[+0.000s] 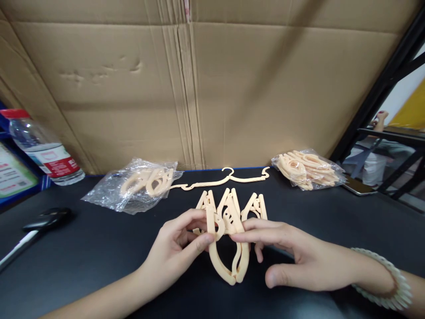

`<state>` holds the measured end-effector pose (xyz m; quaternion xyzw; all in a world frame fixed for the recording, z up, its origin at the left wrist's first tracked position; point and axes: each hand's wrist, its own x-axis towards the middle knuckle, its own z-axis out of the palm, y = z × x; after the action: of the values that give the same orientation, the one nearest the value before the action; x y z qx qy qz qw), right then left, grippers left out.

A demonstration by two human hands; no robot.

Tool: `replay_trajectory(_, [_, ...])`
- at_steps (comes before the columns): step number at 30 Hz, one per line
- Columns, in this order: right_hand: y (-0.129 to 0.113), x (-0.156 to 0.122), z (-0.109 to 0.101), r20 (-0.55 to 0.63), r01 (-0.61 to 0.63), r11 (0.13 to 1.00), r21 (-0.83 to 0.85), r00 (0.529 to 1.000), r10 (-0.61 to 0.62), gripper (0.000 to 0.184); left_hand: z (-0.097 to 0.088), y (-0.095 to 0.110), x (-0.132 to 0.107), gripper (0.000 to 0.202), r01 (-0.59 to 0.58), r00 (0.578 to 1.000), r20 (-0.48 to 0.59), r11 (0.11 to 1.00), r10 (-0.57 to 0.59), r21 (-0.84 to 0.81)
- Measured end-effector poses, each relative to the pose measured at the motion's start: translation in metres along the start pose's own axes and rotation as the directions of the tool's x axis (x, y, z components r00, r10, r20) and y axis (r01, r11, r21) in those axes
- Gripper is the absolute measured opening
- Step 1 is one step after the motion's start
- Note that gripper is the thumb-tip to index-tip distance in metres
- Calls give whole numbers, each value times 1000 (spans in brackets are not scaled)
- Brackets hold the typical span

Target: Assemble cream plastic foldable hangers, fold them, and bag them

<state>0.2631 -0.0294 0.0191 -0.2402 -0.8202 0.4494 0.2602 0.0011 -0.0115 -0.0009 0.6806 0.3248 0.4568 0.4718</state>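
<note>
As our left hand (174,243) pinches the near cream, folded plastic hanger (245,259), we should steady its right side with our right hand (297,254), fingers extended.

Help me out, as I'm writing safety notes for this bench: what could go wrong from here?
First, the left hand pinches the folding clothes hanger while the right hand has its thumb clear, so the hanger might slip if the left grip eases.
Second, the right hand's fingers lie close against its folding arms; skin could get nipped if those move.
Third, other folded hangers lie just behind, so a careless sweep might knock them.
</note>
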Motion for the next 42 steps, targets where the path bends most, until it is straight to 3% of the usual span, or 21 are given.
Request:
replay_trajectory(7, [-4,-1,0,-33,23,995,-92,999,-27,56,1,2,2,11,53,999,-4,998,-53,-23])
replay_trajectory(15, [-7,1,-2,-13,-3,991,-134,1000,1,37,0,-3,4,11,82,997,-9,997,-82,-6])
replay_trajectory(20, [-8,1,-2,24,-7,988,-154,1000,11,38,0,-3,1,13,28,999,37,999,-29,34])
replay_trajectory(25, [-4,1,1,51,86,993,-80,995,-83,42,2,-2,0,15,-8,996,88,998,2,63])
replay_trajectory(33, [-4,3,0,86,69,997,18,994,-70,43,0,-2,2,18,-164,984,110,942,137,294])
replay_trajectory(36, [-4,3,-4,25,39,999,-31,999,-38,39,-1,-1,1,20,-159,986,106,930,130,331])
replay_trajectory(39, [-3,3,-14,-142,-30,1000,-8,989,28,34,-1,-1,1,21,-137,990,84,924,114,357])
replay_trajectory(42, [-3,3,-31,-385,-96,995,-4,919,87,30,-1,-3,1,18,-127,991,82,920,104,371])
